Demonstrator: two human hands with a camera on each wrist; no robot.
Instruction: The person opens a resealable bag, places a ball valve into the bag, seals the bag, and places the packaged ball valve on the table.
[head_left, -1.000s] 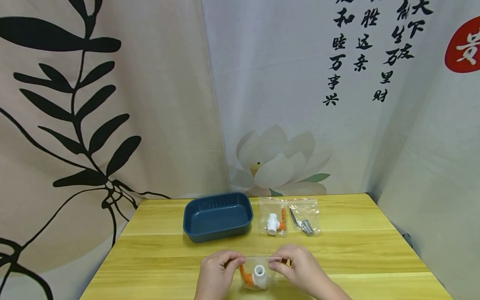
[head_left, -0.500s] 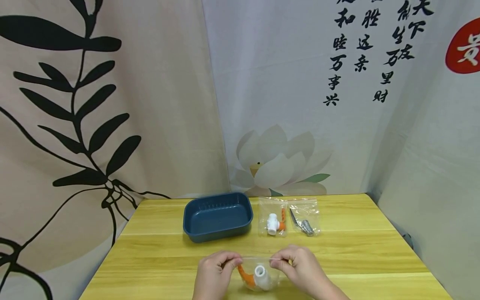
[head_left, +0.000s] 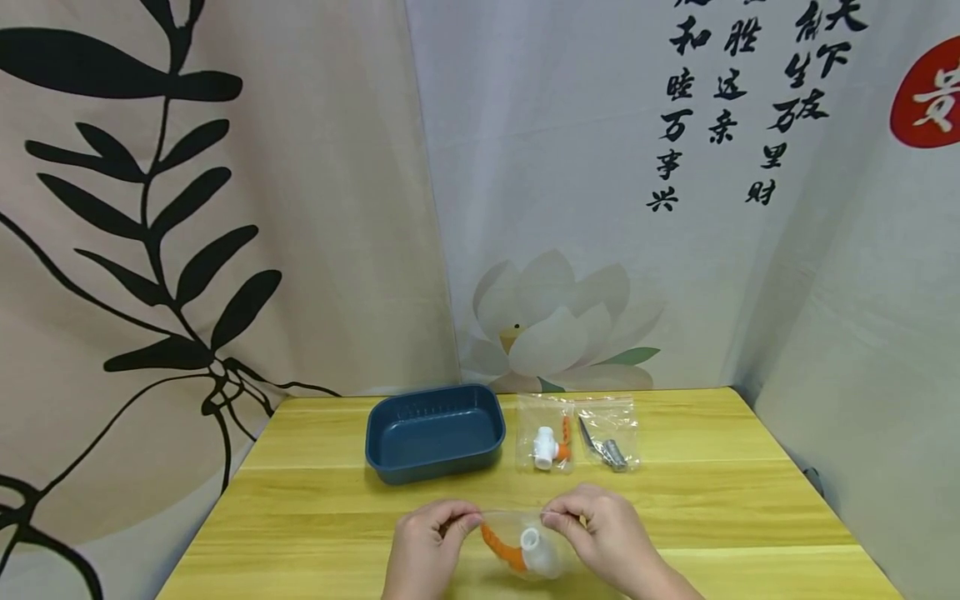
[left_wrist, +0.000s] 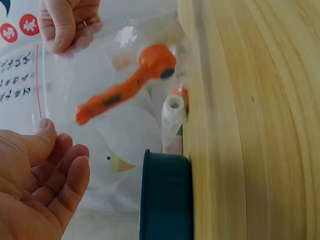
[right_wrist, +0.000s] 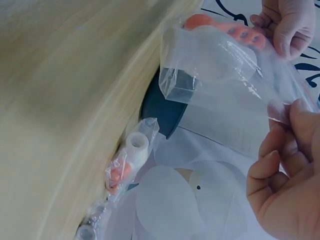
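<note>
A clear zip bag (head_left: 512, 523) hangs between my two hands near the front of the table. Inside it lies a white plastic valve (head_left: 538, 555) with an orange handle (head_left: 501, 547). My left hand (head_left: 435, 546) pinches the bag's top left corner between thumb and forefinger, while my right hand (head_left: 603, 537) pinches the top right corner. In the left wrist view, the bag's red seal line runs between the two hands and the orange handle (left_wrist: 115, 97) faces the camera. The right wrist view shows the clear film held by the right hand's (right_wrist: 290, 170) thumb and forefinger.
A dark blue tray (head_left: 435, 475) stands at the back of the wooden table (head_left: 712, 500). Right of it lie a bag with another white and orange valve (head_left: 546, 448) and a bag with grey metal parts (head_left: 613, 454). A printed cloth backdrop (head_left: 337, 208) hangs behind.
The valve in the bag has swung to the right, from near the middle toward my right hand. Both hands keep their pinch, with only slight shifts. The tray and other bags stay put.
</note>
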